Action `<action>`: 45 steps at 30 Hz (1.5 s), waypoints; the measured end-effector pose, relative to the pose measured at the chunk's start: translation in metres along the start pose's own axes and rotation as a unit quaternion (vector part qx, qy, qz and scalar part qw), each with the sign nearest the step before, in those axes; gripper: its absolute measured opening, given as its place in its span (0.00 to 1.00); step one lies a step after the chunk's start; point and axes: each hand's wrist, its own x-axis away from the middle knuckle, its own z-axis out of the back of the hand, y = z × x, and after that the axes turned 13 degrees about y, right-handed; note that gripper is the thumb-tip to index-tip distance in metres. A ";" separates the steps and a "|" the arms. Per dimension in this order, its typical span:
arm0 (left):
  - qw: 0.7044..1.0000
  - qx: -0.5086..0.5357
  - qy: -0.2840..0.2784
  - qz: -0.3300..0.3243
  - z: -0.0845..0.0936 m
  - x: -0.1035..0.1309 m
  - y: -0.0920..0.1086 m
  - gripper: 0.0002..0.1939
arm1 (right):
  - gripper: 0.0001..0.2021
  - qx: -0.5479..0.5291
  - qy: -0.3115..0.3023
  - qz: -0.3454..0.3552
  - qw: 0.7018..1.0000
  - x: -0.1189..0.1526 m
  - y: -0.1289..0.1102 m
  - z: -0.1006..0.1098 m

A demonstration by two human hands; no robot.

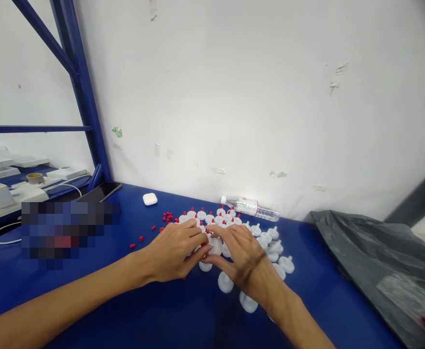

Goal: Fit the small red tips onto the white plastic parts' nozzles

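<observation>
Near the centre of the frame, the two hands meet over a blue table. The right hand has a white lid gripped between thumb and fingers, its broad round side turned partly toward the camera. The left hand is pinched at the lid's narrow end, with a red cap showing between the fingertips — most of it is hidden, so whether it is seated on the lid I cannot tell.

Just behind the hands, toward the middle of the frame, a cluster of white lids wear red caps on their upright stems. Right of the right hand lie bare lids, some tilted or overlapping, with a few more below its wrist. Loose caps are scattered left of the cluster.

Beyond, a clear bottle lies on its side near the white wall, and a small white case sits to the left. A dark bag fills the lower right — crumpled, with clear plastic on it. A phone lies at left, near the blue frame.
</observation>
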 end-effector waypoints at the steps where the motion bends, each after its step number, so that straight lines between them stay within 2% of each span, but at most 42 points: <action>1: 1.000 0.004 0.003 0.002 0.000 0.000 0.000 0.15 | 0.22 -0.002 0.001 0.000 1.000 0.000 0.000 0.001; 6: 0.999 0.020 0.001 0.036 -0.001 0.001 -0.001 0.16 | 0.14 -0.015 -0.006 -0.012 1.000 0.000 0.002 0.003; 9: 0.990 0.074 0.014 0.118 -0.001 0.000 0.004 0.19 | 0.15 0.023 0.008 -0.001 1.000 -0.002 0.003 0.003; 11: 0.972 0.136 0.025 0.190 -0.001 -0.002 0.009 0.21 | 0.15 0.064 0.017 0.017 0.998 -0.004 0.002 0.002; 14: 0.928 0.238 0.018 0.285 -0.003 -0.005 0.015 0.22 | 0.18 0.112 0.016 0.039 0.993 -0.004 0.001 0.000; 17: 0.879 0.326 0.015 0.347 -0.003 -0.007 0.007 0.22 | 0.21 0.120 0.027 0.036 0.992 0.000 0.011 0.006; 19: 0.878 0.303 0.035 0.369 0.000 -0.009 -0.007 0.21 | 0.22 0.139 0.063 0.002 0.988 0.003 0.026 0.017; 21: 0.912 0.175 0.077 0.364 0.008 -0.012 -0.026 0.20 | 0.17 0.187 0.122 -0.065 0.973 0.005 0.042 0.031; 24: 0.922 0.072 0.130 0.357 0.019 -0.016 -0.050 0.20 | 0.13 0.196 0.171 -0.161 0.952 0.005 0.055 0.046; 26: 0.927 0.016 0.135 0.350 0.022 -0.016 -0.059 0.19 | 0.12 0.155 0.149 -0.195 0.957 0.004 0.054 0.045; 28: 0.932 -0.039 0.116 0.341 0.020 -0.015 -0.062 0.16 | 0.10 0.082 0.090 -0.203 0.972 0.003 0.048 0.037; 31: 0.937 -0.088 0.058 0.332 0.013 -0.010 -0.065 0.12 | 0.09 -0.013 -0.019 -0.186 0.982 0.004 0.039 0.023; 34: 0.939 -0.106 0.000 0.328 0.007 -0.006 -0.069 0.11 | 0.10 -0.055 -0.083 -0.179 0.979 0.006 0.032 0.015; 37: 0.938 -0.109 -0.037 0.327 0.005 -0.004 -0.074 0.12 | 0.07 -0.074 -0.111 -0.172 0.976 0.009 0.028 0.012; 41: 0.935 -0.107 -0.058 0.333 0.005 0.000 -0.082 0.14 | 0.05 -0.055 -0.138 -0.153 0.977 0.011 0.025 0.012; 45: 0.934 -0.105 -0.077 0.332 0.005 0.003 -0.087 0.11 | 0.05 -0.055 -0.125 -0.153 0.979 0.009 0.022 0.013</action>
